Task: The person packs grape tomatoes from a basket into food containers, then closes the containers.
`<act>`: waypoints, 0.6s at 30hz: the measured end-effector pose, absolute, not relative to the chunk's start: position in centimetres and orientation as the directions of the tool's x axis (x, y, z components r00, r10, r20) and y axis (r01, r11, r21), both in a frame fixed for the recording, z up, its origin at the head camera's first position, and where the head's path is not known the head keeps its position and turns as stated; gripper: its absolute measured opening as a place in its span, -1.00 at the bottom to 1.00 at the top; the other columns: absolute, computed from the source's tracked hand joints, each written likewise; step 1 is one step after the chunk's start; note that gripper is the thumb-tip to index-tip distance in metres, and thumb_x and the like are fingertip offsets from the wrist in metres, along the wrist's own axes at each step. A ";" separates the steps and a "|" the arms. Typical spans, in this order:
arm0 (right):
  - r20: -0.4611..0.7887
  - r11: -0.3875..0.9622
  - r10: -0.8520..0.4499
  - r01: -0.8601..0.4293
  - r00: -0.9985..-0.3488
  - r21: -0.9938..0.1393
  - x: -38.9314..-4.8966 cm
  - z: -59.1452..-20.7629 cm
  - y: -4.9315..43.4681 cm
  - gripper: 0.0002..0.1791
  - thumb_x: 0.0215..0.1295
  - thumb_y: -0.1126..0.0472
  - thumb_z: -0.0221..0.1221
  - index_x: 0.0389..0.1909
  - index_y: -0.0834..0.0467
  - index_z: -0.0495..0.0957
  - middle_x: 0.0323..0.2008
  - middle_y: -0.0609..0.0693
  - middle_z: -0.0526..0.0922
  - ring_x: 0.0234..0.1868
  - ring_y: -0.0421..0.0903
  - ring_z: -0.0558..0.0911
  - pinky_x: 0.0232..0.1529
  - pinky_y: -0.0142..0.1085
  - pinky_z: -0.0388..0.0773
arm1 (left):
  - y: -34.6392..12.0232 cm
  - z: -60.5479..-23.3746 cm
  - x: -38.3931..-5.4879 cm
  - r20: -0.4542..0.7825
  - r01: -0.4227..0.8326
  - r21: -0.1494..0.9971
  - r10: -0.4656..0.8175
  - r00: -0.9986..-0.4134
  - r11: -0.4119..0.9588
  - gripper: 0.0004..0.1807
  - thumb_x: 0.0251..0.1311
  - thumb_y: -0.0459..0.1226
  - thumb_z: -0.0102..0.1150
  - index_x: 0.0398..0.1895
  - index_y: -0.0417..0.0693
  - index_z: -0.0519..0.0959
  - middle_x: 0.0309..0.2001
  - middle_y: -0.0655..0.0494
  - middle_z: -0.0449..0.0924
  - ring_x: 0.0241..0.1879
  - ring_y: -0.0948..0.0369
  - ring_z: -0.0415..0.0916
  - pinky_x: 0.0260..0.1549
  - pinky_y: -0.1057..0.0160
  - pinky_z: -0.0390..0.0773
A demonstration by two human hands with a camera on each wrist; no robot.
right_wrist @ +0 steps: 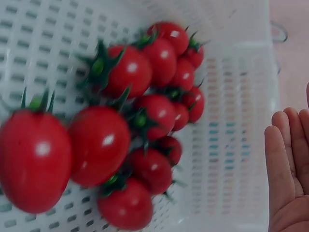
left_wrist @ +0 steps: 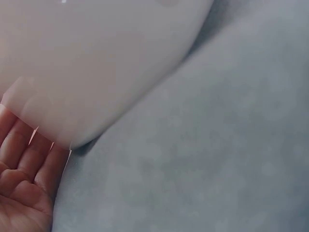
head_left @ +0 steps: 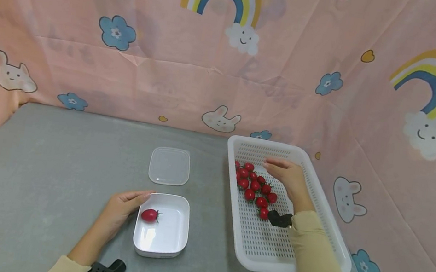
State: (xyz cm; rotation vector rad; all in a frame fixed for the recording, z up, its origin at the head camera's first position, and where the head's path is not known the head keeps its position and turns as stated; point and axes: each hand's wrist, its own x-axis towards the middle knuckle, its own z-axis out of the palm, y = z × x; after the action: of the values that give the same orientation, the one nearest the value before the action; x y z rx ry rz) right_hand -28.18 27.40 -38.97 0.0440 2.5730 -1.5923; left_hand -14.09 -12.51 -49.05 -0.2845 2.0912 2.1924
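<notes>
My left hand point(head_left: 126, 204) touches the back left corner of a small white box point(head_left: 171, 231). In the left wrist view its fingers point(left_wrist: 34, 150) lie nearly straight against the box's outer wall; the thumb is out of that view. One cherry tomato point(head_left: 149, 215) with a green stem lies inside the box. My right hand point(head_left: 289, 178) hovers over a white perforated basket point(head_left: 268, 254), fingers extended and holding nothing. Beside it, several red cherry tomatoes point(head_left: 254, 185) are grouped toward the basket's left side; the right wrist view shows the tomatoes point(right_wrist: 159, 116) with green stems.
A translucent square lid point(head_left: 169, 166) lies flat behind the white box on the grey table point(head_left: 49, 177). The basket's raised rim stands at the right, close to the printed pink curtain point(head_left: 282, 94) that hangs along the back and right sides.
</notes>
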 end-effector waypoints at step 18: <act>-0.238 0.536 0.018 0.210 -0.971 -0.817 -29.9 -42.8 29.5 -0.44 0.37 0.09 0.24 0.30 0.28 0.47 0.33 0.25 0.47 0.38 0.18 0.43 0.41 0.01 0.34 | -12.5 -49.1 -14.1 -0.209 -0.208 0.978 -0.062 -0.976 -0.033 -0.60 0.30 -0.21 0.24 0.09 -0.30 0.63 -0.11 0.36 0.74 -0.06 0.54 0.59 -0.01 0.50 0.53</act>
State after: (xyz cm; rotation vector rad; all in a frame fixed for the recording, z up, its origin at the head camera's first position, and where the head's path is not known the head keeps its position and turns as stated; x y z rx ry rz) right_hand -29.85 29.53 -42.76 0.1931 2.5724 -1.4095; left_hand -14.10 -12.50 -49.10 -0.2959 2.1101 2.1673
